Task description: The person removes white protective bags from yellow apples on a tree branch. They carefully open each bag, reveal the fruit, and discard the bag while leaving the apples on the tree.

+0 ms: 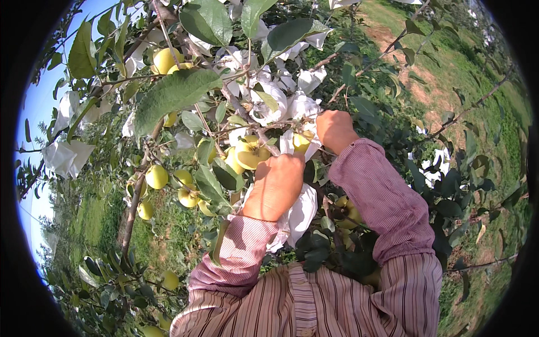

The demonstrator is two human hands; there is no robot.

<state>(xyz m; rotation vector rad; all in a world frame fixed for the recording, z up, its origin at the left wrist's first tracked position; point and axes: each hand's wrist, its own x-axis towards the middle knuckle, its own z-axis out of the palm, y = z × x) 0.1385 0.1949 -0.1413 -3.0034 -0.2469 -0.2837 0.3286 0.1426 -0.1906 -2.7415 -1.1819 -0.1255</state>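
Note:
Both of my hands are in among the branches of an apple tree. My left hand point(276, 183), back upwards, is curled over a white paper bag point(302, 210) that hangs below it; its fingertips are hidden. My right hand point(336, 129) is bent in beside more crumpled white bags point(304, 105), and what its fingers touch cannot be seen. Between the hands a yellow-green apple point(302, 141) shows in an opened white bag. Left of my left hand hangs a bare yellow-green apple point(252, 152), close to a woody branch point(263, 135).
Several bare apples point(157, 176) hang at the left. Large leaves point(177, 99) and a thick branch point(137, 196) stand near the view. White bags point(67, 156) hang at the far left. Thin branches point(467, 109) reach out at the right above grass.

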